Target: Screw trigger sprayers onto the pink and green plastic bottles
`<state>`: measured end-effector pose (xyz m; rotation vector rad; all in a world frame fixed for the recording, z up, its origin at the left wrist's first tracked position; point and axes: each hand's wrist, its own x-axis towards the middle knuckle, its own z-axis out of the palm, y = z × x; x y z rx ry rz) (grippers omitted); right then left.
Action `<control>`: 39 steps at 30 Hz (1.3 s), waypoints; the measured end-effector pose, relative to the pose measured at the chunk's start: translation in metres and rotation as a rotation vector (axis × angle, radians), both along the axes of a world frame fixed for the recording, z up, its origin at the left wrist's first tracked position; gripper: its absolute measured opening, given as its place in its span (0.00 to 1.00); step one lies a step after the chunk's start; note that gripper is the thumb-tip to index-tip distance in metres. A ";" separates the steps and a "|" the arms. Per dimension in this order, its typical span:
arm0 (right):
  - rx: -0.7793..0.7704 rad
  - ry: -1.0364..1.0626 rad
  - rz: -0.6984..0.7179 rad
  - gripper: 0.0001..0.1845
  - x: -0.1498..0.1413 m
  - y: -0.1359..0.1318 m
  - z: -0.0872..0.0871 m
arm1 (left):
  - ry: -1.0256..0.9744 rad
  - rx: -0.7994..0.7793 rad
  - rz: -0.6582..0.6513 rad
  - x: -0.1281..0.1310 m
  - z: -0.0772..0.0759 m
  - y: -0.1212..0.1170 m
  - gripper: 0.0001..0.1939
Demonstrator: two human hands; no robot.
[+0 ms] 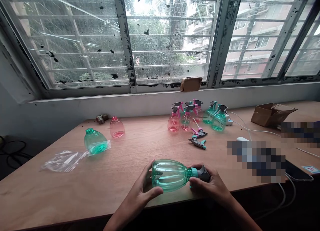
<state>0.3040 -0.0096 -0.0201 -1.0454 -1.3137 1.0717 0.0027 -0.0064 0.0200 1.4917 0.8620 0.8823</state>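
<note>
Holds green bottle (pixel 170 176) sideways between both hands, base to left, neck to right, close to front edge of wooden table (pixel 140 144); cannot tell contact with tabletop. Cups base end with left hand (pixel 143 187), thumb along near side, fingers curled round far side and mostly hidden. Grips grey spray head (pixel 204 173) at neck with right hand (pixel 213 184), thumb pressed to near side by teal collar (pixel 194 172), other fingers wrapped behind; cannot tell their exact spacing.

Beyond hands, right of centre: loose teal-trimmed spray head (pixel 198 144), with loose pink-trimmed spray head (pixel 201 134) just behind. Behind these, near wall: upright cluster of red and green bottles (pixel 173 122), fitted with spray heads. Further right: cardboard box (pixel 265 115), white cables (pixel 262 131), pixelated patches.

On left of table: red bottle (pixel 117 128), upright, neck bare; nearer, second green bottle (pixel 95 141), also without spray head; clear plastic bag (pixel 66 161) just beside. Along back: window (pixel 172 41), frame flaking, brown cardboard piece (pixel 191 84) at sill
</note>
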 end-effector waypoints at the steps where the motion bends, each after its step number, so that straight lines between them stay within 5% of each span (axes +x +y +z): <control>1: -0.006 0.005 0.002 0.25 0.000 0.000 0.000 | 0.002 0.001 0.003 0.000 0.000 0.000 0.52; 9: -0.019 0.066 0.012 0.24 -0.001 -0.001 0.001 | -0.007 0.007 -0.001 0.000 0.000 -0.003 0.58; 16: 0.010 0.028 0.017 0.22 -0.002 -0.002 0.002 | -0.009 -0.010 -0.002 0.000 0.004 -0.003 0.50; 24: -0.038 0.039 0.018 0.24 -0.001 -0.001 0.000 | -0.029 0.005 -0.027 0.001 0.002 -0.004 0.62; 30: 0.033 -0.033 -0.013 0.21 -0.002 0.000 0.004 | -0.008 0.000 -0.007 -0.003 0.005 -0.002 0.48; 39: -0.018 0.079 0.016 0.22 -0.003 -0.002 0.004 | -0.051 0.023 -0.067 -0.006 -0.009 -0.001 0.59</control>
